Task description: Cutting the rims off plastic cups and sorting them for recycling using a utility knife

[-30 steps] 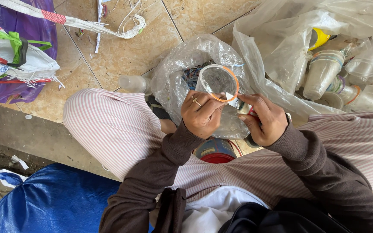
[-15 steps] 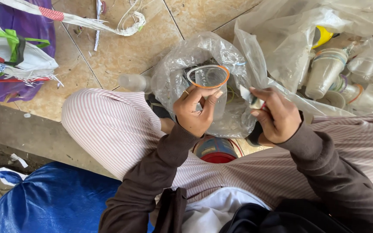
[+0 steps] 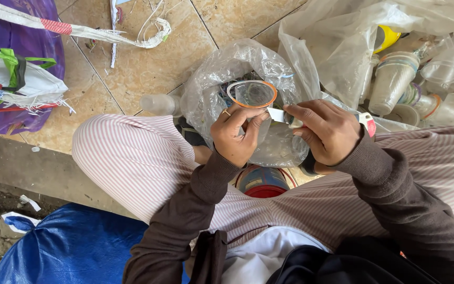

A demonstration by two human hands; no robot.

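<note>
Now the left hand (image 3: 235,134) has its fingers curled round a clear plastic cup (image 3: 252,94) with an orange rim, holding it upright over the open clear plastic bag (image 3: 211,87) between the knees. The right hand (image 3: 324,131) sits just beside it, fingers pinched shut on a small white utility knife (image 3: 285,115) whose tip touches the cup's side just below the rim. Below the hands, a red-and-blue tub (image 3: 261,184) peeks out between the striped trouser legs. Off to the right, a second, larger plastic bag (image 3: 337,47) holds a heap of used cups (image 3: 392,79). A small clear bottle (image 3: 158,104) lies on the tiled floor (image 3: 132,68).
</note>
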